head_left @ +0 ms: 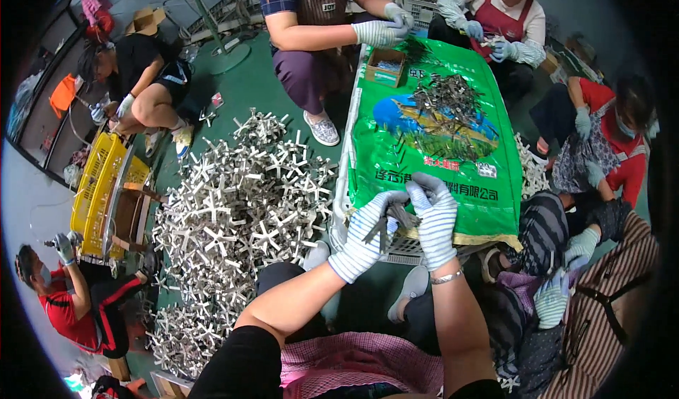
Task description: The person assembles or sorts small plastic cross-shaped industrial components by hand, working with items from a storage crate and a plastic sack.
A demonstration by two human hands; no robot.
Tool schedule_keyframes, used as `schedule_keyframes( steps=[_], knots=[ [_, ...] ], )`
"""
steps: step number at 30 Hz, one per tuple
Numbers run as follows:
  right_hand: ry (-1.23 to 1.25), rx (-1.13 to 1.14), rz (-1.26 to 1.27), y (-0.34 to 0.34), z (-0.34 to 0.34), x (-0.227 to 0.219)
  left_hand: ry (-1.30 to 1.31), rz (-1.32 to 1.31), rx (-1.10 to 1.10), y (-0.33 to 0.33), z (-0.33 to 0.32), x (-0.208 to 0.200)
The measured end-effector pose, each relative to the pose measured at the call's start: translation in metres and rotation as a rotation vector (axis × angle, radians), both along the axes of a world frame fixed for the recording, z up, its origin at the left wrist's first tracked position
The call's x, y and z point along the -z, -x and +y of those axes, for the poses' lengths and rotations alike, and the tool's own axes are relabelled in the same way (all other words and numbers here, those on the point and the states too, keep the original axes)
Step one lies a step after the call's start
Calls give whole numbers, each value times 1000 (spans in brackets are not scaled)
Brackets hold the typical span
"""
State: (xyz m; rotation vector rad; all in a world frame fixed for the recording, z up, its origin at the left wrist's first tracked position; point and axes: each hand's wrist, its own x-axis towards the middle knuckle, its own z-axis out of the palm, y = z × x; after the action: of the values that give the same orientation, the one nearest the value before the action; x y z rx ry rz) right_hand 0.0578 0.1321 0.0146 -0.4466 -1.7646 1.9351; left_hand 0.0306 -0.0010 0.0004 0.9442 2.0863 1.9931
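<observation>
Both my hands wear white gloves with thin blue stripes and meet above the near edge of the green sack [375, 126]. Several thin dark grey strips [401, 217], apparently metal, lie between them. My left hand [364, 240] is closed around the strips, and one end sticks out below its fingers. On the other side my right hand [433, 222] has its fingers bent, and it pinches the strips near its thumb. Farther along the sack rests a loose pile of similar dark strips [453, 105]. The fingers partly hide the held pieces.
Left of the sack, a large heap of pale star-shaped metal pieces [226, 215] covers the green floor. A small box [385, 68] stands on the sack's far left. Yellow crates [99, 187] stand at left. Several people sit or crouch around, two of them [311, 38] [506, 24] at the sack's far end.
</observation>
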Motion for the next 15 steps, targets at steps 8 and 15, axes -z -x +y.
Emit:
schedule_keyframes(
  steps=[8, 15],
  knots=[
    [12, -111, 125, 11, 8, -11, -127, -220, 112, 11, 1, -19],
    [-469, 62, -194, 3, 96, -2, -340, -736, 10, 33, -7, -8]
  ],
)
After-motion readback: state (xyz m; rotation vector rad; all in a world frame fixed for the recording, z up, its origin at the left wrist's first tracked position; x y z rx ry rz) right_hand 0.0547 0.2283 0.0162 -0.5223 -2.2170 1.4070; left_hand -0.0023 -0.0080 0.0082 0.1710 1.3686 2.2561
